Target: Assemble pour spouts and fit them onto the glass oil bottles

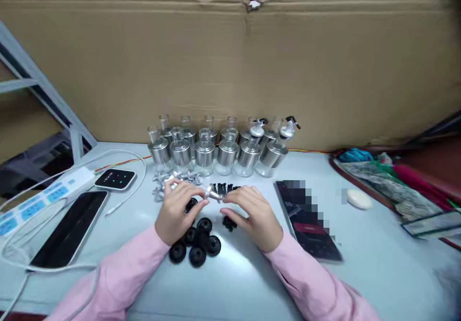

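Observation:
Between the fingertips of my left hand (180, 209) is a silvery metal pour spout (214, 195), its wide end toward that hand. My right hand (255, 215) pinches at the narrow end of the same spout; whether a small part is also in those fingers I cannot tell. Several black round caps (197, 256) lie below my left hand. Small black fittings (229, 223) sit by my right thumb, and a row of black stoppers (220, 187) stands just behind the spout. More metal spouts (158, 193) are heaped beyond my left hand.
Two rows of glass bottles with metal sleeves (204, 155) stand at the back; two on the right carry spouts. A tablet-like screen (306, 225) lies right, a phone (70, 229), cables and a power strip (77, 179) left. A white mouse-shaped object (359, 199) is farther right.

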### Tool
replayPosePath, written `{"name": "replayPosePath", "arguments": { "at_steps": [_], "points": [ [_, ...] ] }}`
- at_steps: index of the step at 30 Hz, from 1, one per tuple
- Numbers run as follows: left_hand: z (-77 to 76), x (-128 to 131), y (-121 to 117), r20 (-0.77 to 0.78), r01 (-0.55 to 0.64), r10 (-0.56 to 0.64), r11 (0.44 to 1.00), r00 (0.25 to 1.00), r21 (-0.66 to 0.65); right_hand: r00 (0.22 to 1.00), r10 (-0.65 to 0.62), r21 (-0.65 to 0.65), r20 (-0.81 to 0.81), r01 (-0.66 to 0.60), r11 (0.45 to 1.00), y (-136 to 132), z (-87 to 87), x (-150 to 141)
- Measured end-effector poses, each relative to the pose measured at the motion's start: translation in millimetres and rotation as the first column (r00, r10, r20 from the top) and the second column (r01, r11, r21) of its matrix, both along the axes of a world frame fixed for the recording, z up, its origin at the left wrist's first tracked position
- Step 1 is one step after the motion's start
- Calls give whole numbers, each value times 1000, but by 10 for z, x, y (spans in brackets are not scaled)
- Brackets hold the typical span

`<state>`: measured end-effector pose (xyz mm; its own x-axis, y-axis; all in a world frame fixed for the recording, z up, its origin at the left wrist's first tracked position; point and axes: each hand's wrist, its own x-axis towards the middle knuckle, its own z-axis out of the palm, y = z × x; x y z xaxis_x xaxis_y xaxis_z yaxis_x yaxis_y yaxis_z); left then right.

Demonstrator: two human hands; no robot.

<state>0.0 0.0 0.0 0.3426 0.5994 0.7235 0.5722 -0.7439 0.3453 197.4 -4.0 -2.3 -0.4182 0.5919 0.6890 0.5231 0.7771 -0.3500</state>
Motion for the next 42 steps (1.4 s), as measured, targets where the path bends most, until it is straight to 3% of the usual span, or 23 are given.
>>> {"name": "replayPosePath", "arguments": {
  "at_steps": [4, 9, 13, 19, 23, 27, 37, 42],
  "points": [
    [25, 55, -50, 4, 20, -20, 999, 1000, -39, 998, -43, 9, -39, 43, 999, -41, 26, 21],
    [-4, 61, -47, 0, 77, -77, 994, 997, -72, 997, 41, -33, -67, -43, 999, -47, 39, 16],
    [-4, 43, -45, -74, 17, -19, 999, 997, -37, 986, 38, -94, -165, -54, 994, -65, 58, -22],
    [3, 25, -58, -229, 113, -129, 990, 965, -82, 958, -137, -281, -254, 62, 958, -93, 98, -30],
    [-13, 36, -64, -290, 128, -134, 991, 948, -40, 953, -214, -382, -216, 119, 916, -89, 90, -39],
    [-2, 54, -75, -317, 138, -127, 990, 940, 12, 955, -242, -396, -174, 157, 905, -99, 65, -67],
    [4, 60, -85, -309, 156, -138, 987, 941, 34, 963, -224, -412, -150, 145, 900, -101, 51, -78],
    [10, 52, -78, -283, 145, -132, 989, 950, 24, 990, -139, -450, 12, 130, 883, -6, 104, 85]
  ]
}}
